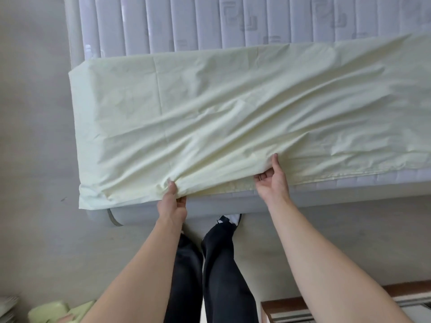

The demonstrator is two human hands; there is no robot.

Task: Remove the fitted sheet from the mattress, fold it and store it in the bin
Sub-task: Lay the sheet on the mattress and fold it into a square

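A pale yellow fitted sheet (233,108) lies folded over on the near part of a white quilted mattress (186,22), whose far half is bare. My left hand (173,199) pinches the sheet's near edge close to the left corner, thumb on top. My right hand (271,180) grips the same near edge further right, thumb over the cloth and fingers curled beneath. Creases run from both hands across the fabric. The sheet still wraps the left end of the mattress. No bin can be made out for certain.
The grey bed frame (349,197) runs along the near side. My legs in dark trousers (221,264) stand against it. A light green object (53,311) sits on the floor at bottom left. A brown wooden piece of furniture (291,306) is at bottom right.
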